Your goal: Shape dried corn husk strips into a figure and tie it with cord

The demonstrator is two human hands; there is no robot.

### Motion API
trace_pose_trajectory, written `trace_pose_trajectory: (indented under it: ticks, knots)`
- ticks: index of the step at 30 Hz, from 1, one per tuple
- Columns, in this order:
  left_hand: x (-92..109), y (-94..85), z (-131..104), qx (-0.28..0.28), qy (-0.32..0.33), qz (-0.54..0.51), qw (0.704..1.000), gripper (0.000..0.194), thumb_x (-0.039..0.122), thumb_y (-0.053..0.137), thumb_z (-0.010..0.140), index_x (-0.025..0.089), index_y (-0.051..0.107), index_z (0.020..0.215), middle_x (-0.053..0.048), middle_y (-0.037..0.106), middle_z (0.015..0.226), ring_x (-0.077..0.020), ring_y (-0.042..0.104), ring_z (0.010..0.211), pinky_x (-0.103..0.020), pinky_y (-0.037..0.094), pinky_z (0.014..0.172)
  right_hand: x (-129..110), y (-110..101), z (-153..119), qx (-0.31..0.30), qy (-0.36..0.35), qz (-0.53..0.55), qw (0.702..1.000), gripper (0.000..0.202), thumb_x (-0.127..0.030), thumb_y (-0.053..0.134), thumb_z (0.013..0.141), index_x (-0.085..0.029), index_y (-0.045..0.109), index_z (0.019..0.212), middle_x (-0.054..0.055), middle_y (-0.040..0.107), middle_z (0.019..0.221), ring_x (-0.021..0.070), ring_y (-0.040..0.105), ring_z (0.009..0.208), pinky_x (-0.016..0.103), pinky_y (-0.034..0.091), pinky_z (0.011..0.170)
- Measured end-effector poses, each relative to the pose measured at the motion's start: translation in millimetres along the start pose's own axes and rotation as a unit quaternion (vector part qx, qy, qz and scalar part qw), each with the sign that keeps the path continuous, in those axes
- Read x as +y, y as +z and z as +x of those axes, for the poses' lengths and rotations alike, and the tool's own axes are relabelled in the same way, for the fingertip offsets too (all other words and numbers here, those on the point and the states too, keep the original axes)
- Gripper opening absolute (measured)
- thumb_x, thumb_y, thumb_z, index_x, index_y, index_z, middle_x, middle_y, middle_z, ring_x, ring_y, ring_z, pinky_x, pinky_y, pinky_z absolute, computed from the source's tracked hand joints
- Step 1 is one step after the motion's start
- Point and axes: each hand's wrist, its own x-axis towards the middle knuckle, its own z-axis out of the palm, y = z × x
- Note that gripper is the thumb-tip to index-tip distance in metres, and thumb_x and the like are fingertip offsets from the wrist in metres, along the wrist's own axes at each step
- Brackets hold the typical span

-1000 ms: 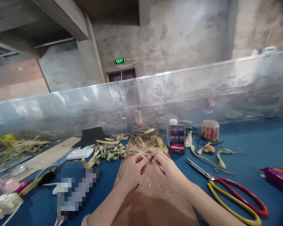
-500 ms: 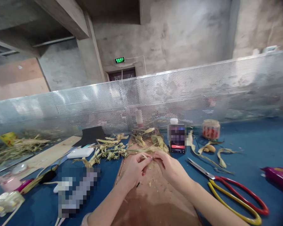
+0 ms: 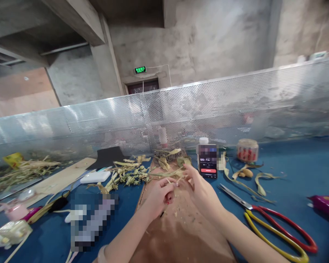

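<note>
Over a brown board (image 3: 178, 233) in the middle, my left hand (image 3: 160, 195) is closed, with a small pale piece showing at its fingertips. My right hand (image 3: 199, 186) is just to the right, its fingers bent and partly spread near the left fingertips. Whether the right fingers touch the pale piece is too blurred to tell. Small crumbs lie on the board below the hands. Dry leaves (image 3: 163, 163) rest at the board's far end, beyond both hands.
Red-and-yellow scissors (image 3: 248, 206) lie right of the board. Behind them stand a phone (image 3: 208, 160) against a white-capped bottle and a jar (image 3: 247, 150). Dried plants (image 3: 134, 175) and a white case (image 3: 95, 177) lie left. A perforated metal screen (image 3: 181, 106) runs across the back.
My right hand's fingers have lifted and spread, moving slightly away from the left fingertips. My left hand stays nearly in place. The view has shifted slightly.
</note>
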Motion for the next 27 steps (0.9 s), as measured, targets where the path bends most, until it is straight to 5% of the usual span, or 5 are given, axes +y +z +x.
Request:
trace_pose_trajectory:
  ticks: [3, 7, 15, 27]
  knots:
    - [-1.3, -0.9, 2.5, 0.020, 0.001, -0.036, 0.999, 0.011, 0.026, 0.061, 0.068, 0.019, 0.054, 0.074, 0.006, 0.034, 0.056, -0.0053, 0.027, 0.044, -0.018, 0.019, 0.041, -3.0, -2.1, 1.4, -0.007, 0.009, -0.019, 1.000, 0.019, -0.032, 0.040, 0.088, -0.020, 0.049, 0.099, 0.006, 0.058, 0.086, 0.0158, 0.056, 0.064, 0.027, 0.043, 0.058]
    - [-0.7, 0.6, 2.1, -0.002, -0.002, -0.033, 0.999, 0.009, 0.027, 0.058, 0.071, 0.020, 0.054, 0.074, 0.006, 0.037, 0.055, -0.0058, 0.027, 0.043, -0.019, 0.022, 0.042, -3.2, -0.1, 2.0, -0.134, 0.004, 0.044, 0.990, 0.023, -0.032, 0.040, 0.088, -0.020, 0.052, 0.072, -0.001, 0.053, 0.062, 0.0127, 0.049, 0.055, 0.022, 0.037, 0.050]
    - [3.4, 1.3, -0.4, -0.058, -0.060, -0.016, 0.996, 0.021, 0.032, 0.066, 0.067, 0.018, 0.051, 0.075, 0.004, 0.049, 0.058, -0.0059, 0.044, 0.046, -0.017, 0.028, 0.041, -8.8, -12.1, 7.1, -0.209, 0.000, 0.229, 0.951, 0.024, -0.023, 0.038, 0.089, -0.018, 0.054, 0.072, -0.002, 0.057, 0.066, 0.0112, 0.050, 0.061, 0.021, 0.038, 0.057]
    - [6.4, -4.8, -5.6, -0.145, -0.093, -0.008, 0.985, 0.018, 0.023, 0.065, 0.069, 0.017, 0.049, 0.074, 0.006, 0.046, 0.059, -0.0012, 0.037, 0.041, -0.014, 0.022, 0.039, 2.4, -25.2, 9.4, -0.321, 0.072, 0.316, 0.890, 0.029, -0.037, 0.045, 0.086, -0.017, 0.046, 0.066, -0.008, 0.031, 0.051, 0.0054, 0.028, 0.044, 0.018, 0.021, 0.041]
